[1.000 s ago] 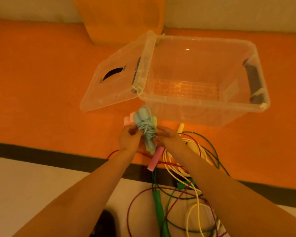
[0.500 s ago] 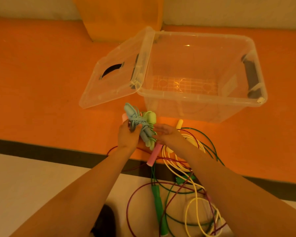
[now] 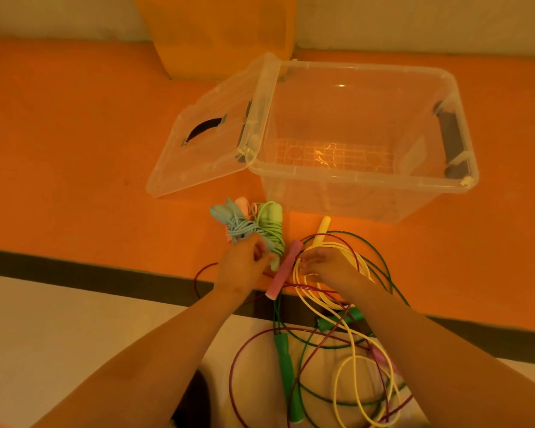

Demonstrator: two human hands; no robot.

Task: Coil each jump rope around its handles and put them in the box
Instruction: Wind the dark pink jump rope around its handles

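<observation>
Setting the left hand [image 3: 241, 268] against the near end of the coiled ropes [image 3: 254, 225], fingers bending beside a pale green handle end; not possible to tell whether gripping or merely touching. Holding the right hand [image 3: 329, 268] slack and unclenched over loops of the yellow rope [image 3: 335, 383], fingers stretching leftward toward the pink handle [image 3: 283, 270] and grasping nothing. Showing the coiled ropes, blue, pink and pale green, lying as one cluster on the orange mat [image 3: 74, 149], just beside the near left corner of the box [image 3: 352, 181] and outside it. Showing the pink handle lying slantwise between the two hands, crossing the mat's near edge. Showing a yellow handle [image 3: 322, 230] just beyond the right hand, pointing toward the box. Showing the yellow rope, a green rope [image 3: 345, 233] and a dark red rope [image 3: 231, 375] spreading loose from under the right hand back toward the camera, tangling over one another, with two green handles [image 3: 284, 362] lying among them. Showing the box standing upright and open on the mat, clear-walled, with a ribbed bottom and a dark grip [image 3: 451, 140] at the right end. Showing the lid [image 3: 204, 143] leaning tilted against the box's left rim. Bordering the mat on the near side with a dark strip [image 3: 74, 267], then pale floor [image 3: 59, 335].
</observation>
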